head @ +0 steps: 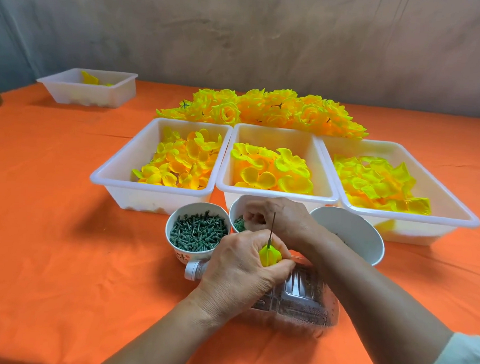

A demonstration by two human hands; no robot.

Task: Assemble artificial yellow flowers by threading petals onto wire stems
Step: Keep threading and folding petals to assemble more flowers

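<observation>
Red print on the white ceramic bowl (181,255) at 9 o'clock is too small to read. The left hand (240,267) grips a soft yellow bud (270,255), its thin wire stem (272,227) upright. At 12 o'clock the right hand (282,216) curls into a second bowl (233,209) of green pieces (239,225); whether it holds one, I cannot tell.

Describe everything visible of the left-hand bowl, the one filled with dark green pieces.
The bowl is white, round, seemingly ceramic, with a reddish print low on its wall. It stands upright on the orange cloth, before the leftmost front tray, heaped with dark green pegs. The left hand hides its right edge; a bottle's white cap lies by its base.
</observation>
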